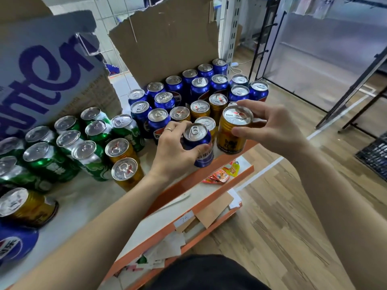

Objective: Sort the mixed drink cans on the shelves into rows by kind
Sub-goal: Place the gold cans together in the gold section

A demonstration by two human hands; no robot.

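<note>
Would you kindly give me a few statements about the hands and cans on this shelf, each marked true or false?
1. The left hand grips a blue can. True.
2. The right hand holds a green can. False: it holds a gold can.
3. The green cans stand to the left of the other blue cans. True.
4. The right hand wears a ring. False: the ring is on the left hand.

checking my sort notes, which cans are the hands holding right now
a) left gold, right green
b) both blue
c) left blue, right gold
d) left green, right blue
c: the left hand grips a blue can, and the right hand grips a gold can.
</note>
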